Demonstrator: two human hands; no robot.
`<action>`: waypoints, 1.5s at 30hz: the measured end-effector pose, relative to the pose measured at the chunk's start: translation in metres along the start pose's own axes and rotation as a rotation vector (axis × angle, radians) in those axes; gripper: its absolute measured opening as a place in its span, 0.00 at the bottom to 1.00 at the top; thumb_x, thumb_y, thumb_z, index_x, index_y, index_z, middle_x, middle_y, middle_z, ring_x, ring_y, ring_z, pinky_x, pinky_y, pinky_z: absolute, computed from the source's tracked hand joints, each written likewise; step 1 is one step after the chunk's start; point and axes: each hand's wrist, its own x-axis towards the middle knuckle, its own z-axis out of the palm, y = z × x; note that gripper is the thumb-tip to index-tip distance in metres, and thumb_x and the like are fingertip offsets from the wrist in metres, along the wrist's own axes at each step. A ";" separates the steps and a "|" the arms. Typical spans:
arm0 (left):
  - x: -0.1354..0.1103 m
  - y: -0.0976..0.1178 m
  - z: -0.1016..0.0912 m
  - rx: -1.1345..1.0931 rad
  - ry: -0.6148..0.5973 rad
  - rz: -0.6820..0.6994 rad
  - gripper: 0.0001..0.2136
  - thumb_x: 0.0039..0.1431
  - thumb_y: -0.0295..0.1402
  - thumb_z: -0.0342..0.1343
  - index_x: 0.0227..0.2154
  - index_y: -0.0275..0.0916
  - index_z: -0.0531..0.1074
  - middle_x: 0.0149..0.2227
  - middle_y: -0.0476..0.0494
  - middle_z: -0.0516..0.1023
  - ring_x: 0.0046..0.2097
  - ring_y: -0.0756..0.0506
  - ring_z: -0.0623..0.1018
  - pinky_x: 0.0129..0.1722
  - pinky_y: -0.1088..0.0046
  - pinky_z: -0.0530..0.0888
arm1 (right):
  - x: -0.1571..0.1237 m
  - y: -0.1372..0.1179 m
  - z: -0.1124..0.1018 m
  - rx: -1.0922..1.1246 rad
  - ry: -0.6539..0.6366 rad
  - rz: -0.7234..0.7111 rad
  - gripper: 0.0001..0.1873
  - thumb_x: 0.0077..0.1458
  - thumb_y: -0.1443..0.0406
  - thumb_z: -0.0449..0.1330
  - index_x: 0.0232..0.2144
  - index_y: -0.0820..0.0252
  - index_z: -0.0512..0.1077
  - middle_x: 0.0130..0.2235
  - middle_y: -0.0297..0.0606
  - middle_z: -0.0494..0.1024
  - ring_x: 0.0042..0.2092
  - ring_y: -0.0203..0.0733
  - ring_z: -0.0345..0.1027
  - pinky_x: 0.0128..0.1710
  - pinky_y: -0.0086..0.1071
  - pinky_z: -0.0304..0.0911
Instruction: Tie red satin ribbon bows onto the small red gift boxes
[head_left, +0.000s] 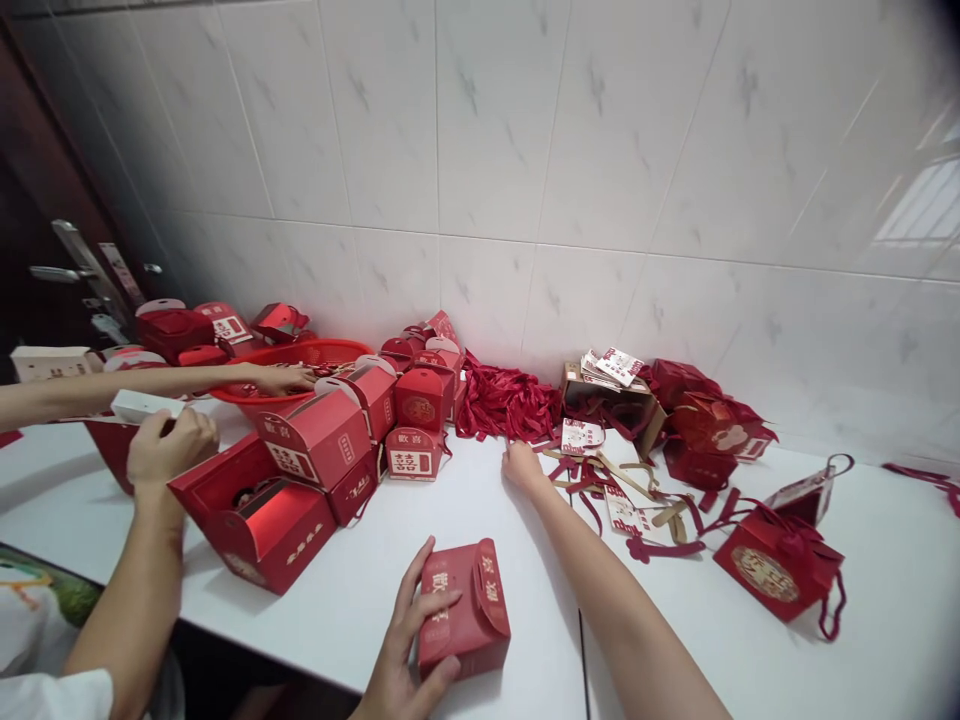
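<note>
My left hand [401, 650] is wrapped round a small closed red gift box [466, 608] with gold lettering, standing on the white table [420, 520] near its front edge. My right hand [521, 465] is stretched far forward to the edge of a heap of red ribbons [506, 402]. Its fingers are curled down on the table, and what they pinch is hidden. Loose tan and red paper tags and strips [622, 495] lie just right of that hand.
Several red gift boxes [322, 440] are stacked at the left, one open [255, 520]. Another person's hand [169, 448] holds a white box [146, 405]; a second arm [277, 378] reaches to a red basket [315, 352]. A tied box [776, 570] sits right, before a tiled wall.
</note>
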 end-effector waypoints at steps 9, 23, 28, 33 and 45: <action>0.004 -0.002 0.002 -0.014 0.038 0.026 0.20 0.56 0.42 0.54 0.52 0.47 0.64 0.67 0.37 0.41 0.65 0.30 0.52 0.56 0.49 0.62 | -0.098 0.009 -0.112 0.467 0.274 -0.325 0.19 0.55 0.71 0.50 0.44 0.56 0.75 0.45 0.39 0.77 0.44 0.42 0.72 0.39 0.37 0.72; 0.025 0.030 0.009 -0.036 -0.203 -0.024 0.15 0.60 0.34 0.50 0.50 0.42 0.65 0.67 0.35 0.42 0.66 0.34 0.50 0.60 0.49 0.57 | -0.226 -0.011 -0.219 0.751 1.140 -0.476 0.08 0.49 0.71 0.64 0.31 0.53 0.77 0.37 0.35 0.76 0.42 0.43 0.72 0.46 0.44 0.66; 0.047 0.042 0.002 0.028 -0.285 0.038 0.15 0.58 0.29 0.51 0.49 0.41 0.66 0.64 0.35 0.54 0.67 0.34 0.47 0.60 0.45 0.55 | -0.232 0.001 -0.189 0.912 0.443 -0.166 0.08 0.53 0.63 0.62 0.37 0.55 0.71 0.30 0.33 0.75 0.30 0.39 0.72 0.30 0.35 0.69; 0.064 0.060 0.005 0.092 -0.227 0.058 0.17 0.56 0.26 0.50 0.48 0.42 0.66 0.60 0.38 0.61 0.65 0.36 0.52 0.60 0.49 0.58 | -0.223 -0.011 -0.129 0.884 -0.186 0.009 0.17 0.53 0.58 0.61 0.42 0.56 0.60 0.25 0.27 0.71 0.22 0.30 0.61 0.22 0.26 0.58; 0.073 0.067 0.016 0.162 -0.254 -0.044 0.11 0.59 0.27 0.48 0.41 0.43 0.72 0.58 0.42 0.63 0.64 0.36 0.53 0.59 0.47 0.59 | -0.210 -0.009 -0.091 0.763 -0.409 0.046 0.12 0.53 0.63 0.57 0.36 0.55 0.56 0.20 0.22 0.66 0.22 0.30 0.54 0.21 0.23 0.48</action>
